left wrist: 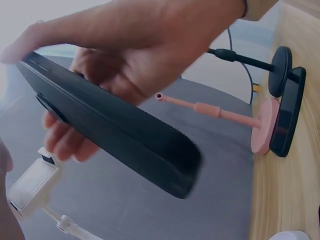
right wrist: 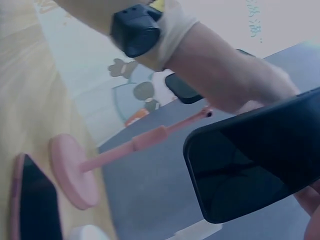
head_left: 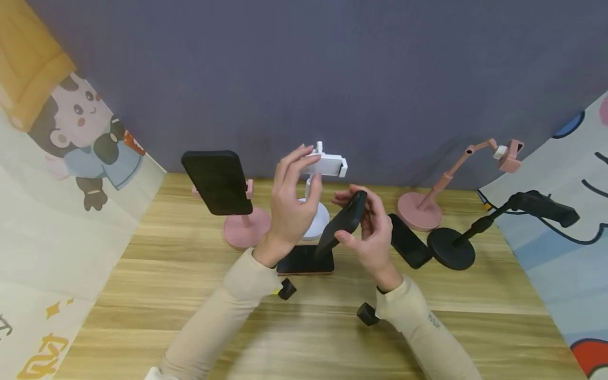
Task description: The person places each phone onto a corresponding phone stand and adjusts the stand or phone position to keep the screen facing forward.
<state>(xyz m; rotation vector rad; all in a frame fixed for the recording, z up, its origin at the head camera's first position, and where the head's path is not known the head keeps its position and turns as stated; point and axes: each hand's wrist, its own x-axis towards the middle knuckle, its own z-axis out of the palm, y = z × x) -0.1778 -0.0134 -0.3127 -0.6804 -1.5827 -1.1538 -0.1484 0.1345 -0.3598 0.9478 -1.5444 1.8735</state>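
Pale sleeves (head_left: pixel 427 327) reach up from the lower edge of the frame over the wooden bench (head_left: pixel 304 338). Past them, a pink-edged phone (head_left: pixel 301 260) lies flat, just below centre. Above it the hands are apart: the right hand (head_left: pixel 375 235) grips a tilted black phone (head_left: pixel 343 222), while the left hand (head_left: pixel 294 206) pinches the white stand (head_left: pixel 329 167) near its top. Farthest rises a grey wall (head_left: pixel 304 68).
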